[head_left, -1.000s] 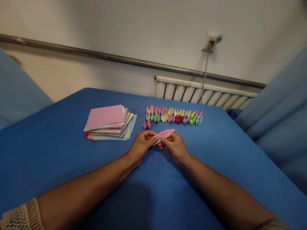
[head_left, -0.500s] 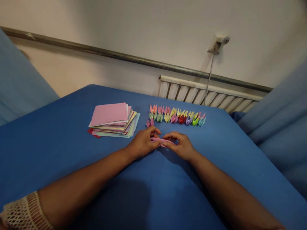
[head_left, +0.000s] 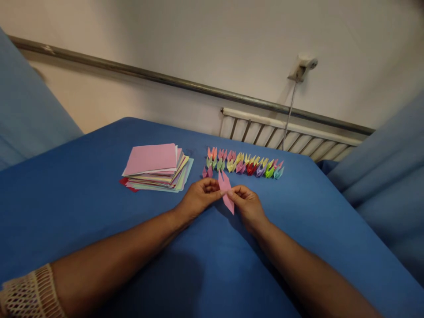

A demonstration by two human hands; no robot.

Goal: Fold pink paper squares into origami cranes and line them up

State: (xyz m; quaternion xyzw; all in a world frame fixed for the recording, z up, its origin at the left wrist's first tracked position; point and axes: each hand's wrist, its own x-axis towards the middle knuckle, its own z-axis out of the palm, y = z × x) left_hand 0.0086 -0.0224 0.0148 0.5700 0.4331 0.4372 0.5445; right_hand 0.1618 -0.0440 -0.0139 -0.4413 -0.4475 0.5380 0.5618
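Note:
A folded piece of pink origami paper (head_left: 227, 194) is held upright over the table, long and narrow, with two points at its top and one at the bottom. My left hand (head_left: 201, 195) pinches its left edge between thumb and fingers. From the other side my right hand (head_left: 247, 204) grips the right edge, its thumb on the paper's face. Just beyond the hands stand rows of folded paper cranes (head_left: 251, 168) in several colours. A purple-pink crane (head_left: 207, 172) sits nearest my left hand, at the left front of the rows.
A stack of coloured paper sheets (head_left: 152, 160), pink on top, lies left of the cranes on the blue-covered table (head_left: 159, 251). Behind are a radiator (head_left: 261, 131), a metal rail (head_left: 165, 78) and a wall socket with a cord (head_left: 301, 70). Blue curtains (head_left: 391, 176) hang at both sides.
The pink paper has turned from lying lengthwise between my hands to standing on end, its two-pointed end up. Both hands have shifted their grip on it.

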